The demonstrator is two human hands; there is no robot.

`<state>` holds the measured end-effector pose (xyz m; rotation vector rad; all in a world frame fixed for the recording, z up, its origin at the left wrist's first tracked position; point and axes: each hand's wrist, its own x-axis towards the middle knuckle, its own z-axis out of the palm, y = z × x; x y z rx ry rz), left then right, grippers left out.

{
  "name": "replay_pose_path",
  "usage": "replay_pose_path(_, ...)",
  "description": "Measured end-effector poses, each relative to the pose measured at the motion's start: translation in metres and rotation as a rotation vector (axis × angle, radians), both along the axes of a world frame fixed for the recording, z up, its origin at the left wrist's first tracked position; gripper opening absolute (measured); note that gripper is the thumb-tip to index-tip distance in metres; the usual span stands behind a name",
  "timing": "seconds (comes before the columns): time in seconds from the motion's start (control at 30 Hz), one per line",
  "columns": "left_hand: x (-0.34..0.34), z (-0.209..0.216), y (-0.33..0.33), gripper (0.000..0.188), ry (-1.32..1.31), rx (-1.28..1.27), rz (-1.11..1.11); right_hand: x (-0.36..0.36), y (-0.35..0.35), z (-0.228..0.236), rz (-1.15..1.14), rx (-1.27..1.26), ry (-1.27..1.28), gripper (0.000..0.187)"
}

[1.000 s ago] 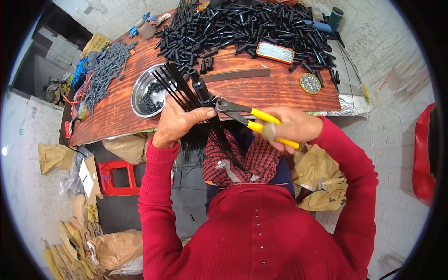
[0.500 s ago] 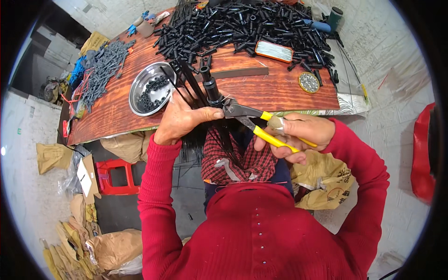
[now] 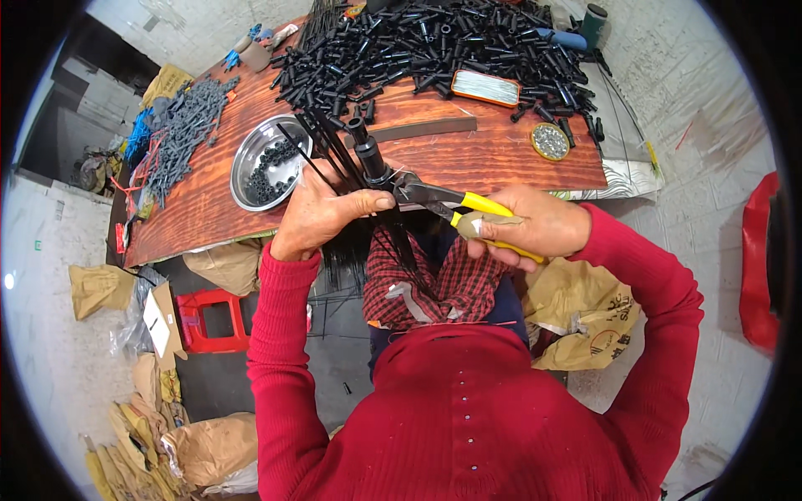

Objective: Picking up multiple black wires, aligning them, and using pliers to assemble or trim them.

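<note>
My left hand [image 3: 322, 210] is closed around a bundle of thin black rods [image 3: 336, 157], its thumb stretched toward the black tubular fitting [image 3: 368, 154] that stands among them. Yellow-handled pliers [image 3: 493, 204] are gripped in my right hand [image 3: 535, 224], whose thumb has a wrapping on it. The pliers' handles are pressed nearly together, and their jaws meet the lower end of the fitting. What exactly sits between the jaws is too small to tell. Below my hands, the rods run down over a red checked cloth [image 3: 434, 288] on my lap.
On the wooden table [image 3: 192, 215] lie a big heap of black tubular parts [image 3: 418, 50], a pile of grey parts [image 3: 180, 138] and a metal bowl [image 3: 236, 175] with black rings. A tin of thin pins [image 3: 485, 88] and a round dish [image 3: 550, 142] stand right. A red stool [image 3: 190, 321] is lower left.
My right hand has squeezed the pliers' handles closer together. The fitting and my left hand have shifted slightly to the left.
</note>
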<state>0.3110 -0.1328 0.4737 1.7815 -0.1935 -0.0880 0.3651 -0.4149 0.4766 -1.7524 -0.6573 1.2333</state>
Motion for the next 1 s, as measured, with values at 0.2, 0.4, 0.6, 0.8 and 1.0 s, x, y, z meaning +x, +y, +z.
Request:
replay_pose_path(0.2,0.002,0.001,0.000,0.033,-0.082,0.111,-0.015,0.009,-0.001,0.027,0.053,-0.098,-0.036,0.036)
replay_pose_path(0.4,0.005,-0.003,0.003,0.033,-0.058,0.000,-0.032,0.009,-0.002,0.045,0.150,-0.205,-0.220,0.032)
replay_pose_path(0.6,0.003,-0.002,0.002,0.033,-0.113,0.175,0.002,0.012,0.002,0.048,0.117,-0.206,-0.259,0.028)
replay_pose_path(0.8,0.002,-0.004,0.003,0.033,-0.127,0.183,0.013,0.012,0.000,0.051,0.107,-0.206,-0.222,0.028)
replay_pose_path(1.0,0.002,-0.003,0.002,0.032,-0.092,0.171,0.016,0.015,-0.004,0.041,0.060,-0.123,-0.091,0.034)
